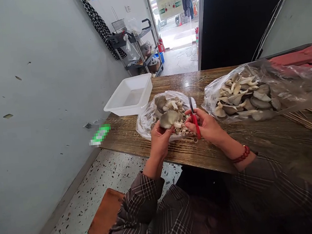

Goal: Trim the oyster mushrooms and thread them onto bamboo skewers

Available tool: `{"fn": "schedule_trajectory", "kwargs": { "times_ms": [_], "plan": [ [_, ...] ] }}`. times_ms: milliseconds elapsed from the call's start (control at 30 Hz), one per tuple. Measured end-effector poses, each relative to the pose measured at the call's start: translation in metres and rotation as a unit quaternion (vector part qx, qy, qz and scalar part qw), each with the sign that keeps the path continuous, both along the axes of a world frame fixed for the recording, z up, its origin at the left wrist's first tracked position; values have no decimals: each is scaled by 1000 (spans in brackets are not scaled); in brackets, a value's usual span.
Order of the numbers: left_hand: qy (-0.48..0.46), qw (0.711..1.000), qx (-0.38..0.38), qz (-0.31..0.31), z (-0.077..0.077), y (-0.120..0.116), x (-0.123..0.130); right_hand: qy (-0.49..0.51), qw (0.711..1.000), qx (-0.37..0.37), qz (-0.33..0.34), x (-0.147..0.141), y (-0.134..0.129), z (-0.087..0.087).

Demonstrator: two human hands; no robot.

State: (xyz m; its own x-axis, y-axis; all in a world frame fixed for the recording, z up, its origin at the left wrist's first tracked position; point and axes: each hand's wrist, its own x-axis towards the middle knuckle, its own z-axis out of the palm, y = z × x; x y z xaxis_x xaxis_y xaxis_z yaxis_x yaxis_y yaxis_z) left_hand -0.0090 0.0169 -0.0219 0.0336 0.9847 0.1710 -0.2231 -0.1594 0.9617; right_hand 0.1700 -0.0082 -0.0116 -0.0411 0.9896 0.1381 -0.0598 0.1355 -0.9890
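My left hand (160, 138) is closed on an oyster mushroom (169, 119) with a broad grey cap, its pale stem pointing right. In my right hand (205, 125) are red-handled scissors (194, 122), their dark blades pointing up and away from me. The fingertips of that hand are close to the stem; whether they touch it I cannot tell. Under both hands lies an opened clear plastic bag (143, 127) with more mushrooms (161, 103) and small pale pieces in it. A larger plastic bag (293, 85) to the right is full of oyster mushrooms (235, 98).
A white plastic tub (129, 106) stands at the table's left end, near the wall. Thin wooden skewers (308, 124) lie at the right, below a red bundle (301, 57). Beyond the wooden table (226, 154) are a shelf cart (138, 48) and a bright doorway.
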Motion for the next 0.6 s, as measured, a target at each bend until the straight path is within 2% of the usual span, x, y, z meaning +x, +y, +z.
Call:
{"fn": "schedule_trajectory", "kwargs": {
  "times_ms": [200,367,433,600],
  "plan": [
    [3,999,0,-37,4,-8,15,-25,999,22,-11,-2,3,-12],
    [-8,996,-21,-85,10,-14,23,-111,986,74,-101,-2,3,-14],
    [-18,997,-38,-72,11,-15,26,-163,975,89,-122,-2,1,-11],
    [-33,996,-72,-33,9,-13,31,-198,965,134,-105,-4,-4,-6]
  ]
}}
